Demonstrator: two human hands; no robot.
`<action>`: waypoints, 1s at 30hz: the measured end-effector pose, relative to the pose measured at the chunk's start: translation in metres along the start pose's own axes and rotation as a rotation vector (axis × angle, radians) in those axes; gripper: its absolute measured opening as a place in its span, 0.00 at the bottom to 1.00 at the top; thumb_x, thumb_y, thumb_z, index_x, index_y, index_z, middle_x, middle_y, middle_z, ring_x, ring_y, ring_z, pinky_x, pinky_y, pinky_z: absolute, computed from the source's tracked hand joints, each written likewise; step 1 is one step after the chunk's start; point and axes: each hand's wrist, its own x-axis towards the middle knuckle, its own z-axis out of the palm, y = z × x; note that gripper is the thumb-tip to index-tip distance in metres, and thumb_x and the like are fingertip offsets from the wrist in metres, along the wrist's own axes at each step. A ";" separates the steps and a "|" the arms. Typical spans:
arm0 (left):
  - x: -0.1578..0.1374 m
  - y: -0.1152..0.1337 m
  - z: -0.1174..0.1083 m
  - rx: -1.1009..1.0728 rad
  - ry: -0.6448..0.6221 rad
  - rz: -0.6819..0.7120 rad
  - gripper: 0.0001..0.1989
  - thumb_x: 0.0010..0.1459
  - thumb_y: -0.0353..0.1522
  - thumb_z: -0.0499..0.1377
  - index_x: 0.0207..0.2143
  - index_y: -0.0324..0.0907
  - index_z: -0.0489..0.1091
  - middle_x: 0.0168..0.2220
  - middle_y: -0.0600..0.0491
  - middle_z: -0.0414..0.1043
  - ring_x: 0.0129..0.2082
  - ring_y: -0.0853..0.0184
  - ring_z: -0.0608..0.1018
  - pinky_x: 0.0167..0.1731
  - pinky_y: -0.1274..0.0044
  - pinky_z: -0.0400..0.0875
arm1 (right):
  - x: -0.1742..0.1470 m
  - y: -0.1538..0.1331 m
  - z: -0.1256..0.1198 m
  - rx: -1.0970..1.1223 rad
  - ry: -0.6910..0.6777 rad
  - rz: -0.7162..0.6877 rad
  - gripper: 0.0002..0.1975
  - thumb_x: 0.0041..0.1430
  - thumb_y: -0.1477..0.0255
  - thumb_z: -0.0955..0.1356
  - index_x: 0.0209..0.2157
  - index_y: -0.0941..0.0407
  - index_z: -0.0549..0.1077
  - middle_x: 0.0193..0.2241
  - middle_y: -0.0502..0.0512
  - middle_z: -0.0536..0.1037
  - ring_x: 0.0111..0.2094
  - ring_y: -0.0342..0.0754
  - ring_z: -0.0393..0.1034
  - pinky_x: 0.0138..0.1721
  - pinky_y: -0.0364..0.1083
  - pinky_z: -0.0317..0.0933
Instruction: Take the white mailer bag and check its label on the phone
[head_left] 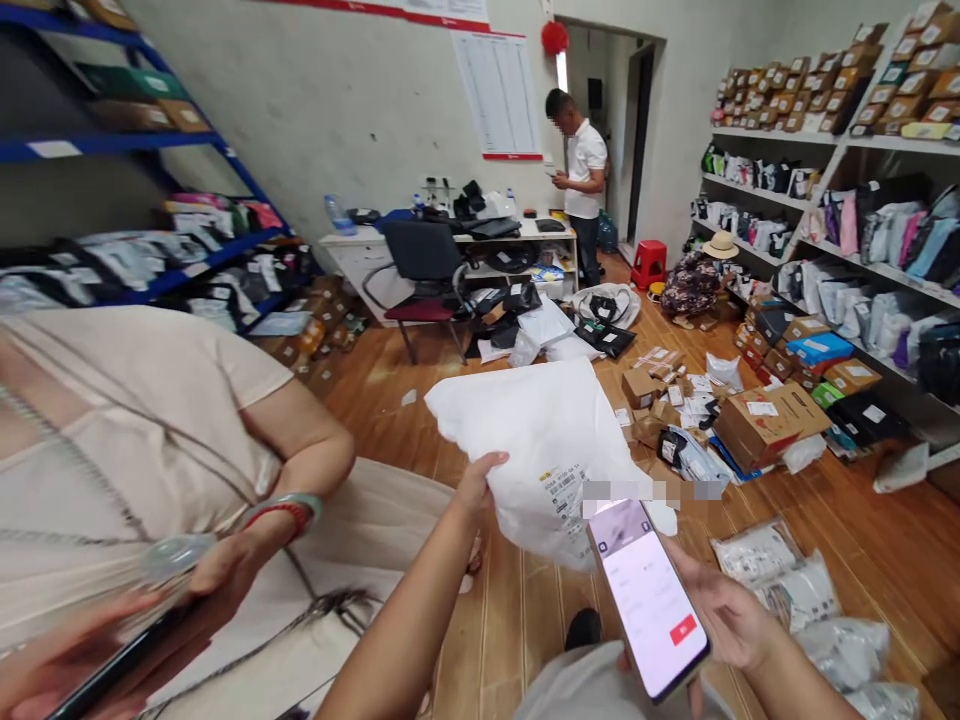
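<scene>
Quick count from my feed: one white poly mailer (pixel 544 440), one phone (pixel 651 600) in my hands, two other people in the room. My left hand (pixel 476 485) had its grip pinched on the near left edge of the white poly mailer, thumb on top, holding it up off the wooden floor (pixel 885 550) with the shipping label (pixel 564 490) facing me. So the bag sat just right of and beyond that grip, hanging mid-frame. My right hand (pixel 724 610) was clenched around the phone, screen up, held just below the bag's near right corner and overlapping it in view.

A person in a beige top (pixel 127 440) stood close on my left, holding what looked like another phone, too blurred to be sure. A second person in a white shirt (pixel 583 160) stood far off by the worktop (pixel 360 240). One red stool (pixel 649 262) past that, and one office chair (pixel 424 270). Loose parcels on the floor I couldn't count; way too many.
</scene>
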 end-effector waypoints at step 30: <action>0.001 0.029 0.008 0.048 -0.066 -0.061 0.24 0.32 0.29 0.68 0.39 0.36 0.76 0.38 0.39 0.84 0.43 0.43 0.85 0.44 0.59 0.83 | 0.020 -0.014 0.022 -0.095 -0.086 -0.042 0.46 0.49 0.55 0.80 0.67 0.45 0.63 0.55 0.56 0.81 0.46 0.52 0.78 0.49 0.50 0.67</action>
